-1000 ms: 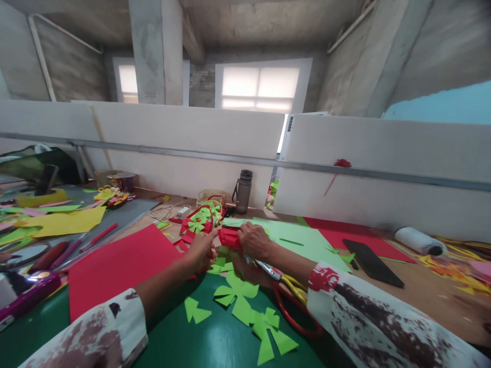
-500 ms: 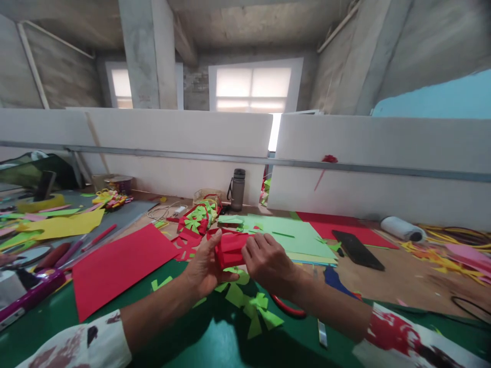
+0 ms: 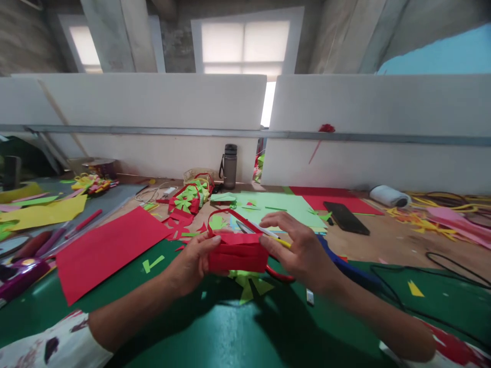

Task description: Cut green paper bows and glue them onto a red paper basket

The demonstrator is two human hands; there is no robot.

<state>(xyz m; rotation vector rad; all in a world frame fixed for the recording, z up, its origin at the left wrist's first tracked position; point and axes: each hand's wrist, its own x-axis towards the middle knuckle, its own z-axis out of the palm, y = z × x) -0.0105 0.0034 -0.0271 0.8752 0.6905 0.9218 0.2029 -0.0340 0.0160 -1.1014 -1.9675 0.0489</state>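
I hold a small red paper basket [image 3: 238, 253] with a thin red handle loop above the green mat [image 3: 215, 332]. My left hand [image 3: 192, 260] grips the basket's left side, thumb on the rim. My right hand [image 3: 303, 250] holds its right side, fingers curled over the top edge. Light green paper cut-outs [image 3: 249, 286] lie on the mat just under the basket. Scissors with a red handle [image 3: 282, 276] lie partly hidden behind my right hand.
A large red sheet [image 3: 107, 248] lies to the left, light green sheets [image 3: 280, 204] and a black phone [image 3: 345, 217] beyond. A grey bottle [image 3: 230, 166] stands by the white partition. Finished red-and-green baskets [image 3: 190, 197] sit nearby. Black cables [image 3: 441, 260] run at right.
Both hands brought the red paper piece nearer and lifted it; it now shows as an open basket with a handle. The camera tilted down, and the scissors are now behind my right hand.
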